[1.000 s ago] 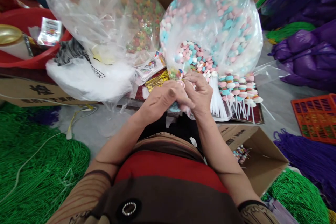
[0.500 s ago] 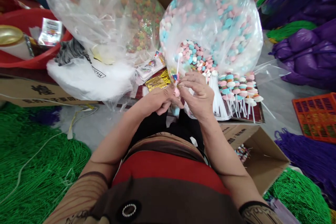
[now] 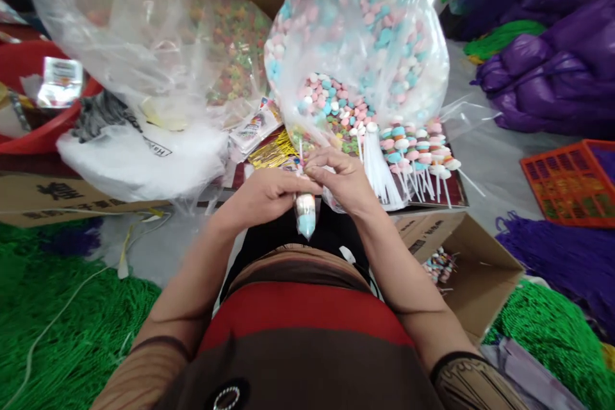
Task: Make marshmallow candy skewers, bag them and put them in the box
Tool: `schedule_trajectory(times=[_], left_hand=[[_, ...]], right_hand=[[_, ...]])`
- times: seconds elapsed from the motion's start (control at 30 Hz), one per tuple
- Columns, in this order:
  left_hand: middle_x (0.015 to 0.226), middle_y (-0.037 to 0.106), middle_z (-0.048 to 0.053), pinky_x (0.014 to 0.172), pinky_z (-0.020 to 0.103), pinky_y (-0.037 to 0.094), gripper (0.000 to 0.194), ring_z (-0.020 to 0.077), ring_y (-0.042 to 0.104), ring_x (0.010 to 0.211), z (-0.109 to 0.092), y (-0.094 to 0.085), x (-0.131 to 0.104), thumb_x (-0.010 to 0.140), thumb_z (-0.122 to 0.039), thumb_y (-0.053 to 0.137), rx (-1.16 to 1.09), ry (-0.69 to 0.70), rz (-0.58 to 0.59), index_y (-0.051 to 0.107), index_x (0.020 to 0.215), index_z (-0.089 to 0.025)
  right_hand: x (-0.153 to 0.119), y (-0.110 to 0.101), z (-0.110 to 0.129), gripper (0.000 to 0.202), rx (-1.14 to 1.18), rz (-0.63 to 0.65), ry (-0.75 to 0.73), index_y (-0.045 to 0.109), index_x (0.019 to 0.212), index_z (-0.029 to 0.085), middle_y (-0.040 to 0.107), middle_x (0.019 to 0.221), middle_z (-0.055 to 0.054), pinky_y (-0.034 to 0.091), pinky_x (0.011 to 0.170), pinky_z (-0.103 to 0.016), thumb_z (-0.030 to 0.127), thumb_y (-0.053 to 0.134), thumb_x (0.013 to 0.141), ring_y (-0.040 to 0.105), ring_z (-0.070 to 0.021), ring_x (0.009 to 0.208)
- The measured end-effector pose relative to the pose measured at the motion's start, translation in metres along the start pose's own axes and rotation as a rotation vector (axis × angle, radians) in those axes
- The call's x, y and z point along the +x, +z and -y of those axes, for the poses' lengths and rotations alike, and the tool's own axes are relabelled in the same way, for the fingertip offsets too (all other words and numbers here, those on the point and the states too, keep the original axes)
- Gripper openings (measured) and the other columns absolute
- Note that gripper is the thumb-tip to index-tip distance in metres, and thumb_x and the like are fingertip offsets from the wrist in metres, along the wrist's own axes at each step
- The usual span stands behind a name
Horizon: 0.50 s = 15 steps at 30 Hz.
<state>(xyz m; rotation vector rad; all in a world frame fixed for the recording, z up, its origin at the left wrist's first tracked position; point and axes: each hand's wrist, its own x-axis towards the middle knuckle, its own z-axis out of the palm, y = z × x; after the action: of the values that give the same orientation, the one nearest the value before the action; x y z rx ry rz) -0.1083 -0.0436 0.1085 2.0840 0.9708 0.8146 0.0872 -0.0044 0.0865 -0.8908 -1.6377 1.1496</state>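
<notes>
A candy skewer in a clear wrapper (image 3: 306, 214) hangs between my hands, its blue end toward my lap and its white stick pointing away from me. My left hand (image 3: 269, 195) is closed on it from the left, thumb across the wrapper. From the right, the pinched fingers of my right hand (image 3: 339, 176) hold the wrapper's neck near the stick. Just beyond lie gold twist ties (image 3: 273, 150) and printed packets (image 3: 255, 128). White sticks (image 3: 376, 163) and several finished candy skewers (image 3: 418, 147) rest on the table to the right.
A large bag of pink, blue and white candies (image 3: 355, 38) stands behind my hands, with a bag of colourful gummies (image 3: 235, 45) beside it. A red basin (image 3: 48, 122) is at the left. Below the table's right end, an open carton (image 3: 480, 275) holds skewers.
The wrapped skewer has come into fuller view below my fingers, its blue end now hanging lower. My left hand's fingers have closed in. The camera view has shifted slightly.
</notes>
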Motion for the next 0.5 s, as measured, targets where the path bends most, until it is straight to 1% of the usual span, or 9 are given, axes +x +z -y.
schedule_trajectory(times=[0.07,0.1,0.13,0.2,0.23,0.3,0.37,0.43,0.5], left_hand=[[0.085,0.078,0.007,0.078,0.035,0.050,0.035,0.0205,0.071,0.081,-0.002,0.010,0.003,0.094,-0.017,0.050,0.407,0.039,-0.007,0.082,0.104,-0.026],[0.082,0.076,0.007,0.078,0.036,0.049,0.037,0.0212,0.070,0.079,-0.004,0.018,0.005,0.095,-0.015,0.048,0.569,0.050,-0.022,0.081,0.104,-0.027],[0.080,0.075,0.008,0.078,0.038,0.048,0.037,0.0219,0.069,0.078,-0.006,0.026,0.008,0.096,-0.014,0.047,0.686,0.062,-0.039,0.081,0.105,-0.026],[0.081,0.074,0.009,0.077,0.038,0.046,0.037,0.0224,0.068,0.078,-0.010,0.042,0.014,0.098,-0.015,0.045,0.791,0.115,-0.066,0.080,0.106,-0.025],[0.084,0.074,0.009,0.077,0.037,0.046,0.037,0.0218,0.067,0.079,-0.011,0.049,0.016,0.100,-0.016,0.045,0.781,0.165,-0.057,0.080,0.108,-0.025],[0.088,0.074,0.007,0.079,0.034,0.047,0.038,0.0187,0.066,0.082,-0.012,0.061,0.018,0.102,-0.017,0.044,0.657,0.294,0.009,0.078,0.116,-0.026],[0.089,0.073,0.005,0.081,0.030,0.048,0.039,0.0155,0.066,0.082,-0.009,0.066,0.019,0.103,-0.017,0.043,0.488,0.367,0.052,0.075,0.123,-0.027],[0.085,0.072,0.004,0.080,0.028,0.048,0.039,0.0143,0.064,0.079,-0.002,0.065,0.017,0.104,-0.017,0.043,0.376,0.323,0.001,0.073,0.128,-0.026],[0.081,0.071,0.003,0.076,0.027,0.049,0.037,0.0146,0.064,0.076,0.008,0.059,0.015,0.103,-0.019,0.046,0.319,0.215,-0.104,0.074,0.127,-0.023]], right_hand=[[-0.002,0.002,0.000,0.036,0.056,-0.042,0.056,0.073,0.071,0.023,0.077,0.089,-0.004,0.058,0.094,-0.041,0.057,0.079,0.081,0.073,-0.0218,0.097],[-0.004,0.003,-0.001,0.041,0.105,-0.066,0.091,0.070,0.070,0.022,0.076,0.087,-0.004,0.059,0.091,-0.040,0.061,0.078,0.080,0.072,-0.0213,0.095],[-0.007,0.004,-0.002,0.044,0.165,-0.086,0.131,0.068,0.071,0.022,0.074,0.083,-0.003,0.059,0.086,-0.037,0.064,0.077,0.080,0.071,-0.0201,0.090],[-0.015,0.002,-0.001,0.047,0.295,-0.118,0.210,0.063,0.075,0.022,0.065,0.070,0.002,0.058,0.074,-0.031,0.067,0.078,0.078,0.066,-0.0158,0.074],[-0.021,-0.002,0.001,0.048,0.347,-0.135,0.245,0.061,0.078,0.023,0.062,0.066,0.004,0.056,0.068,-0.029,0.067,0.078,0.077,0.061,-0.0138,0.066],[-0.038,-0.019,0.005,0.047,0.403,-0.190,0.301,0.058,0.084,0.024,0.060,0.066,0.006,0.052,0.059,-0.025,0.065,0.079,0.077,0.055,-0.0112,0.058],[-0.062,-0.047,0.007,0.045,0.381,-0.299,0.341,0.056,0.087,0.025,0.066,0.073,0.004,0.043,0.051,-0.021,0.062,0.080,0.078,0.055,-0.0103,0.057],[-0.093,-0.086,0.002,0.044,0.244,-0.525,0.332,0.055,0.088,0.025,0.067,0.074,0.003,0.038,0.049,-0.019,0.058,0.081,0.077,0.056,-0.0104,0.057],[-0.131,-0.129,-0.010,0.042,0.020,-0.779,0.296,0.056,0.093,0.026,0.069,0.078,0.002,0.039,0.050,-0.021,0.056,0.081,0.075,0.057,-0.0116,0.058]])
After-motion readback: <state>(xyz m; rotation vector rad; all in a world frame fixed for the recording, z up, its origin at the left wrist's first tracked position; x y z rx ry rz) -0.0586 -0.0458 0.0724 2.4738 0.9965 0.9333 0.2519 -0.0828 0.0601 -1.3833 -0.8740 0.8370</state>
